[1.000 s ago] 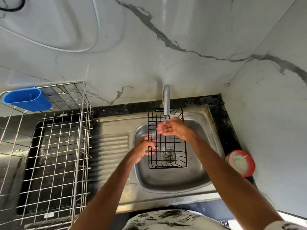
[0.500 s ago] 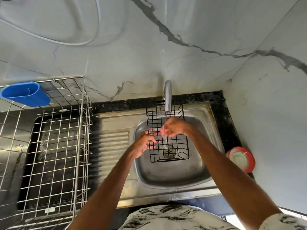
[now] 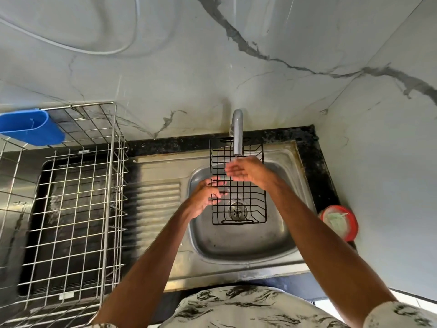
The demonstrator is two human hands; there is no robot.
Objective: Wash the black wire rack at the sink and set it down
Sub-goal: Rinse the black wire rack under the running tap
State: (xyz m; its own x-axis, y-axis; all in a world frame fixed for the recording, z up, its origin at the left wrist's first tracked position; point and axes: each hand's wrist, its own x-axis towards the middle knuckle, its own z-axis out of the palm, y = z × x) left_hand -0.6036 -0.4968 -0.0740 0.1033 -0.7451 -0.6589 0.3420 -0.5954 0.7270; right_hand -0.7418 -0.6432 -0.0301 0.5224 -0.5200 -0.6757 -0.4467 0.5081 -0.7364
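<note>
The black wire rack (image 3: pixel 246 207) hangs lengthwise over the steel sink (image 3: pixel 238 247), its far end under the tap (image 3: pixel 237 132). My left hand (image 3: pixel 204 197) grips the rack's left edge, fingers curled through the wires. My right hand (image 3: pixel 246 170) lies flat on the rack's upper part just below the spout, fingers straight. A thin stream of water falls from the spout onto that hand. The drain shows through the rack's lower wires.
A large steel wire dish basket (image 3: pixel 71 209) stands on the counter at the left, with a blue plastic cup holder (image 3: pixel 30 130) hooked on its far rim. A red-rimmed round tub (image 3: pixel 339 222) sits on the black counter at the right. The ribbed drainboard (image 3: pixel 158 209) lies between basket and sink.
My right hand has slid a little up the rack toward the spout. The left hand keeps its grip on the left edge, and the rack has barely shifted.
</note>
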